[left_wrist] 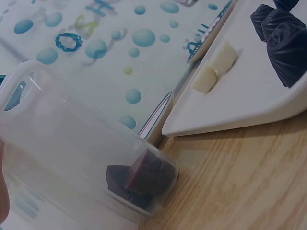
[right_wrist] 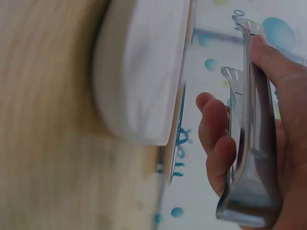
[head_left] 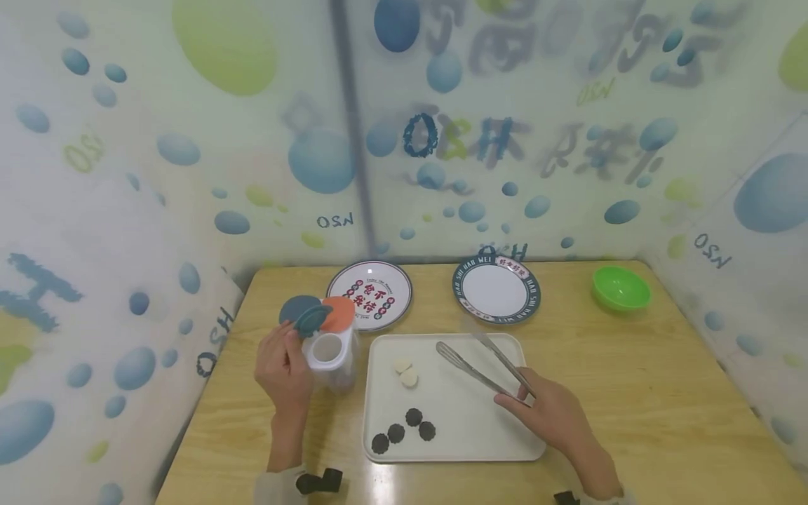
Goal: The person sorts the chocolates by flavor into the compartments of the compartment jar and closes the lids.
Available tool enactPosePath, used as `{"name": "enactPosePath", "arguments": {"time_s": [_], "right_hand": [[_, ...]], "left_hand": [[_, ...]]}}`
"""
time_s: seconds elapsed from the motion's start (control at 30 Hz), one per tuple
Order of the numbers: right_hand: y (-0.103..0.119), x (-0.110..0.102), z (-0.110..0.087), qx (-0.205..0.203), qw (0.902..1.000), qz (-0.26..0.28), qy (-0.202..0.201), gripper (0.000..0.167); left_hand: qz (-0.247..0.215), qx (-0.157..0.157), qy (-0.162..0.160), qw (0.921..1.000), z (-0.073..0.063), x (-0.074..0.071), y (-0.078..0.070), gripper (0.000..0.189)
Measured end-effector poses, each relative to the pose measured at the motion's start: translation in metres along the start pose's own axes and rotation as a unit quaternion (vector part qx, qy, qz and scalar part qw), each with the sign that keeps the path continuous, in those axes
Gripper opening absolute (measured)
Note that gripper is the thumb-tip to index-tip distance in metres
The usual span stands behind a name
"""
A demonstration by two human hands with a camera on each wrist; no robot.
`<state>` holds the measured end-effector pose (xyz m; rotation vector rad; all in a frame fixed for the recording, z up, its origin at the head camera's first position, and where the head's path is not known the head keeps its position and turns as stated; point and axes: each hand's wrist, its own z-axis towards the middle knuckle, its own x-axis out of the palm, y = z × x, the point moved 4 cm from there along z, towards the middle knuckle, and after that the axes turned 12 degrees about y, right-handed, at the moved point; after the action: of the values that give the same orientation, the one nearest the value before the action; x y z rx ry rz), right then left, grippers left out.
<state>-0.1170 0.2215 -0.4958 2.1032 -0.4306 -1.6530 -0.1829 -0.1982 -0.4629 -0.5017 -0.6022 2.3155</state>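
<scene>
My left hand (head_left: 284, 368) pinches a teal lid (head_left: 313, 320) at the top of a clear plastic storage container (head_left: 334, 368), whose round white-rimmed mouth lies uncovered just below. Dark blue (head_left: 298, 307) and orange (head_left: 339, 313) lids show beside it. In the left wrist view, dark chunks (left_wrist: 151, 175) lie at the bottom of the container (left_wrist: 62, 129). My right hand (head_left: 555, 414) grips metal food tongs (head_left: 473, 368), their arms spread with nothing between the tips. The tongs (right_wrist: 259, 134) hang over the right side of a white tray (head_left: 467, 442).
On the tray lie several dark ridged pieces (head_left: 413, 417) and white pieces (head_left: 409, 379). Behind stand a plate with red lettering (head_left: 369, 294) and a dark-rimmed plate (head_left: 495, 289). A green bowl (head_left: 621, 289) is at the back right. Patterned walls enclose the wooden table (head_left: 656, 407).
</scene>
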Motion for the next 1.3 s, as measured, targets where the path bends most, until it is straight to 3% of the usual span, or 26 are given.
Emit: {"name": "enactPosePath", "arguments": {"time_s": [0.23,0.57,0.9,1.13,1.3], "right_hand": [[-0.037,-0.001,-0.010,0.064,0.9976,0.022,0.016,0.077],[-0.092,-0.014,-0.032,0.160,0.9860,0.046,0.015,0.085],[-0.105,-0.012,-0.046,0.204,0.9761,0.058,0.048,0.093],[-0.110,-0.011,-0.043,0.240,0.9633,0.060,0.104,0.103],[-0.109,-0.012,-0.041,0.246,0.9594,0.057,0.127,0.106]], "left_hand": [[0.001,-0.001,0.001,1.0000,0.001,0.000,0.001,0.025],[-0.002,-0.012,0.011,0.9999,0.002,-0.001,0.001,0.020],[-0.007,-0.013,0.012,0.9998,0.002,-0.002,-0.001,0.019],[0.007,-0.018,0.020,0.9996,0.002,-0.004,-0.002,0.020],[0.010,-0.017,0.024,0.9995,0.001,-0.004,-0.003,0.019]]}}
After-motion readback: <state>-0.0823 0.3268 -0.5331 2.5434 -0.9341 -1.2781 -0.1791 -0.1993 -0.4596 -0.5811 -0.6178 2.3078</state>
